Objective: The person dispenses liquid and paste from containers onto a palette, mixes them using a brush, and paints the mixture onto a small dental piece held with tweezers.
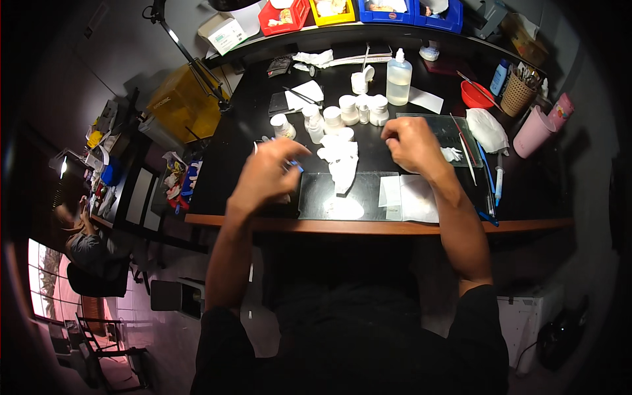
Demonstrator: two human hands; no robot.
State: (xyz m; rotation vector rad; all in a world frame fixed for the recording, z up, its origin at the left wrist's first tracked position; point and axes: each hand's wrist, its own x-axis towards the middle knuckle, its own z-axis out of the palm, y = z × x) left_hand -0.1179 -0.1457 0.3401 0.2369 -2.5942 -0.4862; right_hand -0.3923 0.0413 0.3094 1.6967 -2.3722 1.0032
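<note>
My left hand, slightly blurred, hovers over the desk's left front with curled fingers. A small blue piece shows by its thumb and fingertips; the rest of it is hidden. Opposite, my right hand is closed, fingertips bent inward, above the edge of a glass sheet; what it may pinch does not show. Between the hands, a crumpled white tissue reaches down onto a dark glossy plate. Several small white jars stand behind it. Beneath my right forearm is a white paper pad.
A clear squeeze bottle stands behind the jars. To the right are a red bowl, a white cloth, a pink cup and a wicker holder. Coloured bins line the back shelf. Another person sits far left.
</note>
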